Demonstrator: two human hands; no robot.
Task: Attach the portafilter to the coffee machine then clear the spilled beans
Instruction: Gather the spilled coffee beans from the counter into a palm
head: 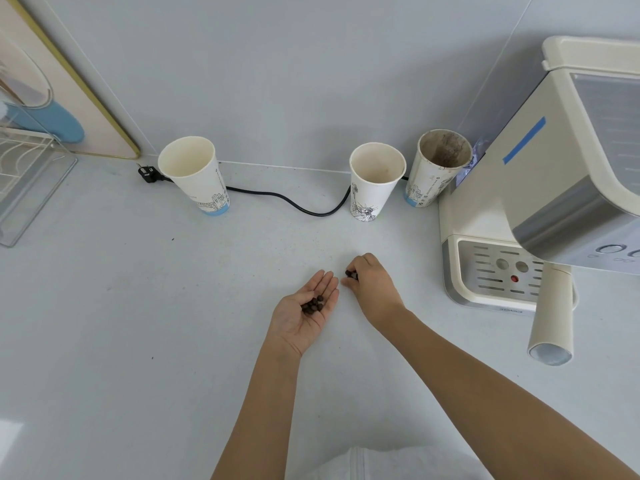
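My left hand (304, 310) lies palm up over the white counter, cupping several dark coffee beans (313, 304). Just to its right, my right hand (372, 284) pinches a few more beans (351, 274) between its fingertips, close to the counter. The cream coffee machine (540, 188) stands at the right. The portafilter's cream handle (550, 317) sticks out toward me from under the machine's head, above the drip tray (491, 271); its basket end is hidden.
Three paper cups stand along the back wall: one at left (195, 173), one in the middle (375, 180), a stained one (438, 166) beside the machine. A black power cord (287, 200) runs behind them. A clear rack (27, 181) sits at far left.
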